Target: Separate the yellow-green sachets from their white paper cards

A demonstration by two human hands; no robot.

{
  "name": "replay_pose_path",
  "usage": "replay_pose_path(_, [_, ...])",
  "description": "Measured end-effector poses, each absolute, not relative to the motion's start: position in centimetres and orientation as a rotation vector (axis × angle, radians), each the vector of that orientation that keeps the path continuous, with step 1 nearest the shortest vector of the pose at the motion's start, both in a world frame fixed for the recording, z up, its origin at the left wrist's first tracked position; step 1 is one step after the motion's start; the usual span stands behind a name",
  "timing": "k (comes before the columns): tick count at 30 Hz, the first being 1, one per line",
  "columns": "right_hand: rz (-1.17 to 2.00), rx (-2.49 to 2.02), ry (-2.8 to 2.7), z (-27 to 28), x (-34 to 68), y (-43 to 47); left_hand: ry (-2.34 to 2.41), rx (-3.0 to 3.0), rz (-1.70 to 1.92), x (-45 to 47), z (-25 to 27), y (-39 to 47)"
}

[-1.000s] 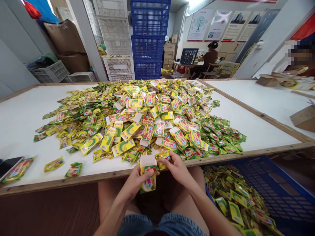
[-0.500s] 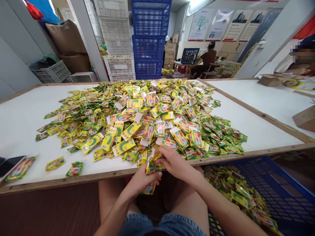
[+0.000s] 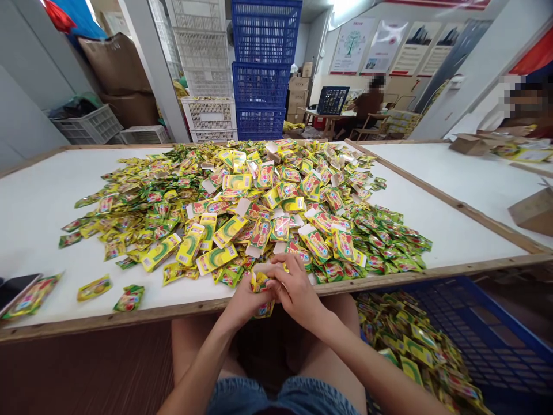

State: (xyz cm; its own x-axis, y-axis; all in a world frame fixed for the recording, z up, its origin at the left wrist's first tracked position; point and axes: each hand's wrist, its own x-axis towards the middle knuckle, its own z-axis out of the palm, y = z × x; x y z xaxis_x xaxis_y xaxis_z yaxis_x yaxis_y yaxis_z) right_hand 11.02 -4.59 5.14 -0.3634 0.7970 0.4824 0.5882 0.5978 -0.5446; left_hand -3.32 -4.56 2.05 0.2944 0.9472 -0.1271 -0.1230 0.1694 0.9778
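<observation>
My left hand (image 3: 242, 304) is closed around a small yellow-and-green printed box (image 3: 264, 312) at the table's front edge, above my lap. The box's pale flap (image 3: 262, 268) stands open at the top, with shiny yellow wrapping (image 3: 259, 280) showing in the mouth. At that open end, my right hand (image 3: 298, 291) is closed, thumb and bent fingers against the box; part of the grip is hidden. Just beyond my hands lies a heap of small boxes (image 3: 218, 259) and glossy green-and-yellow packets (image 3: 375, 239).
A wood-edged white table (image 3: 34, 196) bears the heap. Two loose packets (image 3: 95, 287) and a phone (image 3: 17, 291) lie at front left. Below right is a blue crate (image 3: 496, 340) of packets. Behind are stacked crates (image 3: 261, 83) and a seated person (image 3: 369, 106).
Both hands have risen slightly with the box. My right fingers have shifted from a packet beside the box onto its open end, and the pale flap now shows.
</observation>
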Motion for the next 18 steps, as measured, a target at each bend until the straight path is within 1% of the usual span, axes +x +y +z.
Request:
replay_pose_path(2, [0.393, -1.098, -2.107, 5.0, 11.0, -4.9, 0.97, 1.227, 1.044, -3.3, 1.3, -3.7])
replay_pose_path(5, [0.534, -1.093, -2.057, 4.2, 11.1, -4.8, 0.953, 1.325, 1.168, -3.1, 0.5, -2.5])
replay_pose_path(10, [0.761, -1.084, -1.693, 1.0, 11.0, -3.6, 0.966, 1.35, 1.185, -3.3, -0.7, -1.2])
replay_pose_path(13, [0.782, -1.067, -1.584, -0.5, 10.6, -2.9, 0.968, 1.349, 1.204, -4.0, -1.5, -1.1])
replay_pose_path(18, [0.781, -1.043, -1.531, -1.6, 10.1, -2.2, 1.088, 1.362, 1.371, -5.1, -2.1, -1.8])
